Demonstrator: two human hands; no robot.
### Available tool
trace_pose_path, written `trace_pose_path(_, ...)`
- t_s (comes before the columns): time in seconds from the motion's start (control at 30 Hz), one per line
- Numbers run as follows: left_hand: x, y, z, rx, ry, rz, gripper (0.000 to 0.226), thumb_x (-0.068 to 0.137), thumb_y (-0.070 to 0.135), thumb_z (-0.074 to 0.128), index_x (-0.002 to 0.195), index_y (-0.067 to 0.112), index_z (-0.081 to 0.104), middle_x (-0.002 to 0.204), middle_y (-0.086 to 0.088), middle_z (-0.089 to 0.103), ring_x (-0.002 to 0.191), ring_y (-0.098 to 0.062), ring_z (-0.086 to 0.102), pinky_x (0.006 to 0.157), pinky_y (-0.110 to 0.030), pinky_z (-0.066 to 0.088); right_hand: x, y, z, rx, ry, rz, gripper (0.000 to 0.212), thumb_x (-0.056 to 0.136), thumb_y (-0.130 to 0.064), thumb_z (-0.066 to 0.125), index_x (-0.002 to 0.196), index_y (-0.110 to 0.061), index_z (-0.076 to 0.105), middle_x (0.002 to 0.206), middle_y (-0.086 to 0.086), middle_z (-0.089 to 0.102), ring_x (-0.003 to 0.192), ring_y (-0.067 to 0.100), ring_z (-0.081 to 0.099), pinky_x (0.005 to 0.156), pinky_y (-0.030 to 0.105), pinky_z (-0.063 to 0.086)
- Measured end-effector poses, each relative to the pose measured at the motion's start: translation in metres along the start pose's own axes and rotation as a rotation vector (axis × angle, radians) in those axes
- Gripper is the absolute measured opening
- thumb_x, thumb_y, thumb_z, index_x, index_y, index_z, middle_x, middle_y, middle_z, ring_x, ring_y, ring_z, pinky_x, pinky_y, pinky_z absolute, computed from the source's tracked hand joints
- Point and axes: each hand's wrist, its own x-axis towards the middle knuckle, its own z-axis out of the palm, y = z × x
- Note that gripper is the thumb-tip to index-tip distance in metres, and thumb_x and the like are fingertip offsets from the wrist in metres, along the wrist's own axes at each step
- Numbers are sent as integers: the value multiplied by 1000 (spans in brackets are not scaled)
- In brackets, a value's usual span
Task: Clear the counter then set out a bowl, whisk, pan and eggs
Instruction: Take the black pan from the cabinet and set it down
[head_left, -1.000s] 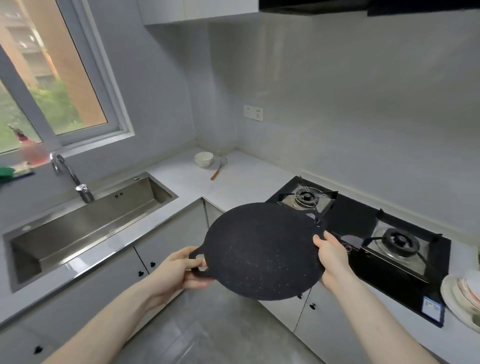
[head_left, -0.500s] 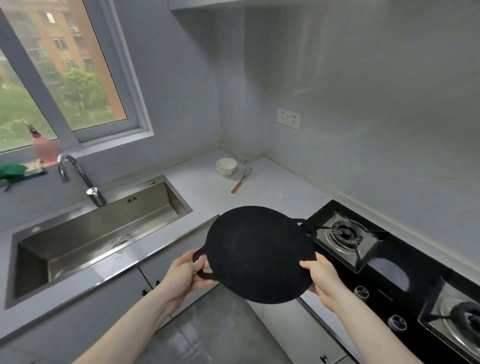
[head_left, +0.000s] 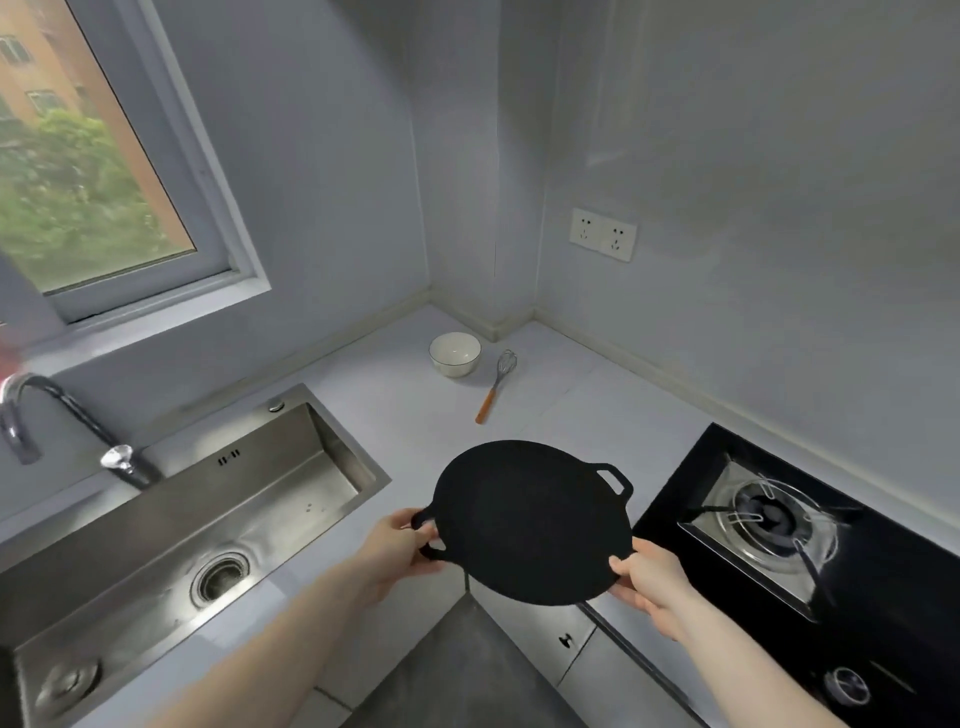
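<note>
Now lower over counter (head_left: 597, 415), pan (head_left: 530, 519) gripped by left hand (head_left: 400, 545), right hand (head_left: 649, 577), burner (head_left: 763, 514) nearer.

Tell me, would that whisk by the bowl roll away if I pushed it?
Probably a little. The whisk lies flat on the counter, and its round orange handle could roll. Its wider wire head would likely make it curve, not run straight. It looks light, so a small push should move it.

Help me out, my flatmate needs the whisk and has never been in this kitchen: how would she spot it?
Look to the far corner of the counter, under the wall sockets. A white bowl sits there; the whisk lies flat just right of it, apart from it. It is the only slim thing there: wire head, orange handle.
</note>
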Motion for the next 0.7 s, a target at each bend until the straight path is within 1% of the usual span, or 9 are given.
trace_pose_path(0.07,34,10,-3,4,-11,-33,24,99,11,63,123,7,63,114,-15,70,91,-25,73,64,-26,60,14,-8,11,46,49,25,31,98,8,50,118,-8,68,113,11,73,100,25,71,68,30,59)
trace_pose_path(0.17,78,17,3,14,-15,-94,24,98,5,62,122,3,62,114,-16,70,97,-24,73,64,-23,60,35,-13,21,110,135,71,29,98,9,51,113,-9,67,110,10,71,96,24,70,65,29,57)
trace_pose_path(0.27,118,24,11,-1,-41,-147,28,98,-10,45,119,-2,63,104,-14,71,92,-20,72,65,-23,61,61,-21,26,150,188,94,31,97,9,50,117,-8,65,109,10,70,93,24,68,64,30,56)
trace_pose_path(0.33,143,25,20,20,-27,-179,33,95,-13,43,118,-2,64,103,-16,72,92,-22,73,68,-27,62,79,-27,25,172,213,119,32,97,10,50,118,-9,65,109,10,70,94,25,68,64,30,56)
trace_pose_path(0.37,155,27,26,26,-21,-194,34,93,-13,45,120,-1,64,106,-18,72,93,-23,74,68,-28,62,88,-31,23,177,223,124,32,97,10,50,117,-10,65,108,10,70,95,26,69,64,30,55)
trace_pose_path(0.43,170,29,37,51,-16,-220,35,92,-10,49,122,0,63,111,-20,71,90,-23,74,63,-26,60,102,-37,21,188,225,124,33,97,9,50,119,-11,65,110,12,71,97,28,70,64,31,56)
trace_pose_path(0.57,195,39,58,135,-2,-211,30,94,0,55,124,-1,57,106,-17,69,72,-20,69,51,-21,53,132,-53,19,190,238,122,36,96,10,49,117,-15,64,110,12,72,101,29,70,62,30,54)
trace_pose_path(0.63,211,44,65,134,-14,-232,30,96,1,54,126,-2,53,104,-16,65,76,-22,68,53,-24,55,147,-59,17,203,253,135,37,96,11,49,116,-16,64,110,12,72,101,29,69,61,30,54)
trace_pose_path(0.7,223,48,69,131,-25,-260,30,96,-3,51,126,-3,53,101,-16,62,81,-25,67,59,-28,57,155,-62,16,217,270,146,38,96,10,49,116,-17,64,112,10,71,98,27,69,63,30,55)
